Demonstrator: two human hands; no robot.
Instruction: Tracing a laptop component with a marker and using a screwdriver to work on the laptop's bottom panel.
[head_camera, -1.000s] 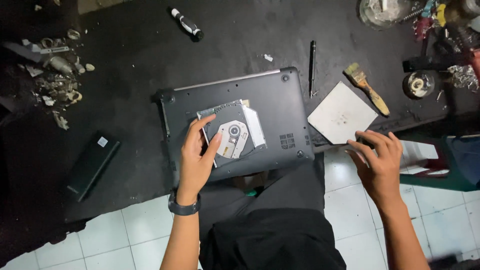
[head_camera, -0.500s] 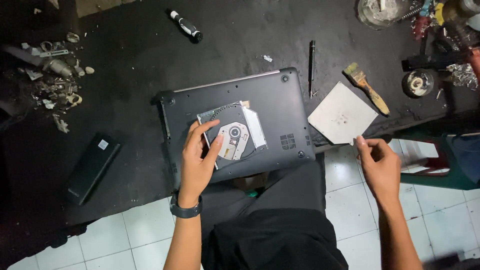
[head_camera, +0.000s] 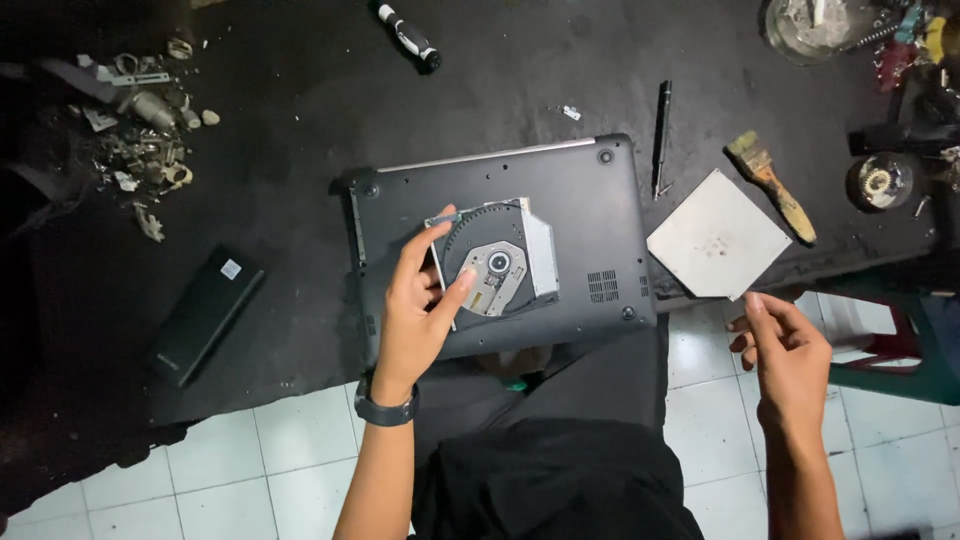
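Observation:
A dark laptop (head_camera: 560, 190) lies bottom-up on the black mat. On its base rests an optical disc drive (head_camera: 497, 260), its tray side up. My left hand (head_camera: 415, 315), with a dark watch on the wrist, grips the drive's left edge between thumb and fingers. My right hand (head_camera: 785, 355) hovers over the white floor tiles just below the corner of a square metal cover plate (head_camera: 717, 235); its fingers are loosely curled and I see nothing in them.
A paintbrush (head_camera: 770, 180), a thin screwdriver (head_camera: 660, 135) and a black-and-white driver (head_camera: 408, 35) lie on the mat. A black battery pack (head_camera: 205, 312) sits at left, with scrap parts (head_camera: 140, 150) behind it. A glass bowl (head_camera: 805, 25) and tools are at far right.
My right hand has drawn back from the metal plate toward me, off the table edge. My left hand has shifted its grip on the drive's left edge.

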